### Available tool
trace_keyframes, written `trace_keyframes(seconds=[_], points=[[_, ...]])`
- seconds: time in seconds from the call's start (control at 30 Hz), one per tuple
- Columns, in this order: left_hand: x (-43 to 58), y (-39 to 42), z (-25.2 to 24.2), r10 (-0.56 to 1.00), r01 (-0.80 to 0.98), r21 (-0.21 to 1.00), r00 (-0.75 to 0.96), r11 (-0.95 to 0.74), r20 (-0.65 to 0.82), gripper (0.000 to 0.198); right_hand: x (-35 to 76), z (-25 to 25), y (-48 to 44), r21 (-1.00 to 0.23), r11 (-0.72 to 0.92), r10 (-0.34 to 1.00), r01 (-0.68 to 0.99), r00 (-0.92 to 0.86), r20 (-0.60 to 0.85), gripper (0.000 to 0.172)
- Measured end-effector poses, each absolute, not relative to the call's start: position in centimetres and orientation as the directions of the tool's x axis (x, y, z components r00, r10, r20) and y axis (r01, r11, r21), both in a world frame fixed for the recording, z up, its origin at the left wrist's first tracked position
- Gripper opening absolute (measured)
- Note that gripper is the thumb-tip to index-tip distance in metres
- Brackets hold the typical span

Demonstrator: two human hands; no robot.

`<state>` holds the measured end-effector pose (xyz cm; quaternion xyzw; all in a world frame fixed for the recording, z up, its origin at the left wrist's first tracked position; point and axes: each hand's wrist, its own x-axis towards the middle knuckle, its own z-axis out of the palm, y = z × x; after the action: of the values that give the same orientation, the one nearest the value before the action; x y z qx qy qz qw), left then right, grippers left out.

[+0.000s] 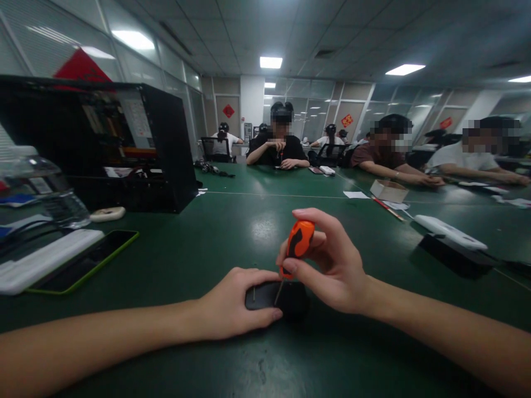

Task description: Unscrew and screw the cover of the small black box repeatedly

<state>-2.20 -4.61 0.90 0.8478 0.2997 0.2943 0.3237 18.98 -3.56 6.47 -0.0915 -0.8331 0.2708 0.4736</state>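
- The black case lies on the green table, low in the middle of the view; it looks like hard plastic, likely light and stiff, with a smooth face that may slide if not braced.
- The left hand clamps it by the edges, thumb on the near side and fingers on the far side; that seems the right place to hold it, leaving the top face free.
- The right hand pinches the orange-and-black screwdriver between thumb and fingers, index finger raised over the handle's end; the thick handle probably grips well and turns easily.
- The thin metal shaft slants down to the case's top; whether the tip is seated is too small to tell; heavy sideways pressure could make it slip and scratch the plastic.
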Motion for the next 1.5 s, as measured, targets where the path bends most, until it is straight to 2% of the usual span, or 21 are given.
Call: trace_keyframes(seconds=[0.07,0.2,0.27,0.47,0.7,1.0,1.17,1.3,1.5], points=[[-2.2,-4.6,0.8,0.698,0.324,0.717,0.646,-0.618,0.309,0.034,18.7,6.0,-3.6,-0.529,0.841,0.393,-0.115,-0.543,0.742,0.068],[-2.2,-4.7,0.8,0.696,0.309,0.727,0.647,-0.613,0.312,0.023,18.5,5.4,-3.9,-0.399,0.907,0.257,-0.132,-0.576,0.776,0.069],[-2.2,-4.7,0.8,0.697,0.311,0.73,0.649,-0.609,0.305,0.023,18.5,5.5,-4.0,-0.365,0.923,0.239,-0.123,-0.56,0.794,0.07],[-2.1,-4.8,1.2,0.697,0.314,0.731,0.652,-0.605,0.297,0.035,18.7,6.4,-4.2,-0.367,0.925,0.276,-0.101,-0.486,0.829,0.069],[-2.2,-4.8,1.2,0.705,0.32,0.741,0.651,-0.591,0.281,0.035,18.5,6.3,-3.8,-0.495,0.862,0.378,-0.104,-0.518,0.767,0.064],[-2.0,-4.9,1.3,0.697,0.281,0.766,0.658,-0.578,0.285,0.02,18.6,6.3,-4.1,-0.363,0.918,0.228,-0.161,-0.534,0.814,0.071],[-2.0,-4.9,1.3,0.694,0.289,0.768,0.669,-0.572,0.265,0.024,18.5,6.0,-3.8,-0.341,0.924,0.207,-0.172,-0.524,0.826,0.071],[-2.0,-4.8,1.1,0.697,0.31,0.742,0.66,-0.594,0.281,0.02,18.4,6.1,-3.8,-0.414,0.906,0.292,-0.092,-0.571,0.767,0.066],[-2.1,-4.7,1.0,0.69,0.296,0.749,0.665,-0.593,0.284,0.022,18.8,7.6,-3.8,-0.416,0.905,0.372,0.088,-0.639,0.674,0.078]])
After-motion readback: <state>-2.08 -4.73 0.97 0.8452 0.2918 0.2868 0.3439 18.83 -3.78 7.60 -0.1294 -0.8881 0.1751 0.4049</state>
